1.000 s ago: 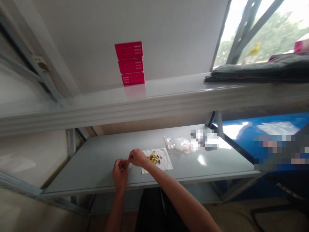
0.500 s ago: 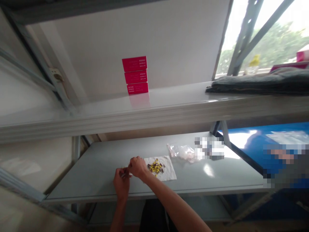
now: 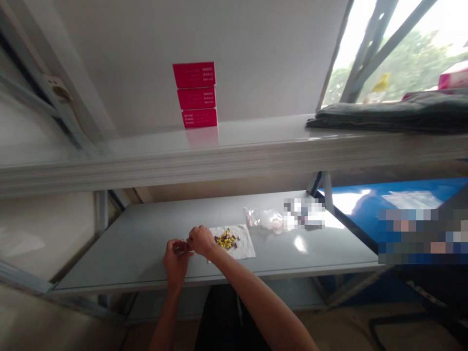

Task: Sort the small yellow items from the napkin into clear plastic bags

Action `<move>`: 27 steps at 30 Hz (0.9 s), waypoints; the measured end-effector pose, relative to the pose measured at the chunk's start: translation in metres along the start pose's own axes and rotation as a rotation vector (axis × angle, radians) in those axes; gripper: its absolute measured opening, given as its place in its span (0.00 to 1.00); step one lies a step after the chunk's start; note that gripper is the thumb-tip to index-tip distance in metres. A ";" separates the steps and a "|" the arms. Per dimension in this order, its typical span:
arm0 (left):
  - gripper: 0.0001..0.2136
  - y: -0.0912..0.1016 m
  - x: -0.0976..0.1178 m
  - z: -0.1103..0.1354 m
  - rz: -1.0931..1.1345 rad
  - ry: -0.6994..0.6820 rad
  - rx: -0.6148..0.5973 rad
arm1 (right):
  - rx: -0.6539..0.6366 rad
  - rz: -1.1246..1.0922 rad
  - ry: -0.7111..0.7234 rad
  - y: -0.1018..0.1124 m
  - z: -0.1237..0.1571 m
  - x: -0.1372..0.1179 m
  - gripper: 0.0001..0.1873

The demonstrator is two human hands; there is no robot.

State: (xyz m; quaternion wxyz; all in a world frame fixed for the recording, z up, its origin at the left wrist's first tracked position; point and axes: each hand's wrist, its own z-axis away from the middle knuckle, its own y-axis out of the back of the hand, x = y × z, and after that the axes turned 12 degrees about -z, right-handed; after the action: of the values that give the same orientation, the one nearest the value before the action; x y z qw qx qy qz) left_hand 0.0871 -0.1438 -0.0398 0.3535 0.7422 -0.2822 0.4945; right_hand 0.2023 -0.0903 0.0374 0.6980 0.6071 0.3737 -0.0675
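Note:
Close together over the lower shelf, my left hand (image 3: pixel 176 257) and my right hand (image 3: pixel 201 241) meet at the fingertips. Both have curled, closed fingers around something small that I cannot make out. Just right of my right hand lies a white tissue (image 3: pixel 245 247), flat on the shelf. On it rests a loose heap of yellow and dark brown capsules (image 3: pixel 227 240). My right wrist partly covers the tissue's left edge.
A crumpled clear plastic bag (image 3: pixel 267 219) lies behind the tissue, beside a blurred-out patch. Pink boxes (image 3: pixel 197 93) are stacked on the upper shelf (image 3: pixel 252 130), whose edge crosses above my hands. Folded grey cloth (image 3: pixel 383 118) lies at its right. A metal upright (image 3: pixel 321 187) stands behind.
The whole view has shifted, so the shelves and boxes appear higher and further left. My hands stay together beside the tissue, with only slight finger movement.

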 end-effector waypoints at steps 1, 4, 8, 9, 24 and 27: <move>0.18 0.000 0.001 0.001 0.001 0.004 0.002 | -0.006 0.008 0.005 0.001 0.000 0.000 0.13; 0.18 0.001 0.004 0.002 0.011 0.033 0.047 | -0.046 -0.007 0.014 0.004 0.000 0.000 0.13; 0.20 0.000 0.002 0.000 0.094 0.053 0.058 | -0.084 -0.072 0.068 0.002 -0.005 0.005 0.15; 0.20 0.000 0.002 -0.001 0.097 0.049 0.053 | -0.076 -0.095 0.101 0.001 -0.006 0.006 0.15; 0.14 0.004 0.005 0.004 -0.111 -0.061 0.101 | -0.053 0.033 0.309 -0.008 0.004 0.004 0.09; 0.11 0.006 0.003 0.003 -0.207 -0.074 0.157 | -0.041 0.069 0.319 -0.015 0.005 0.002 0.11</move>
State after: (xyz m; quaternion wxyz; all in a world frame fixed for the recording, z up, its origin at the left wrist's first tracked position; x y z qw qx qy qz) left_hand 0.0852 -0.1506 -0.0360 0.3327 0.8106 -0.1774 0.4481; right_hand 0.1975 -0.0977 0.0247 0.6439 0.6082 0.4601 0.0612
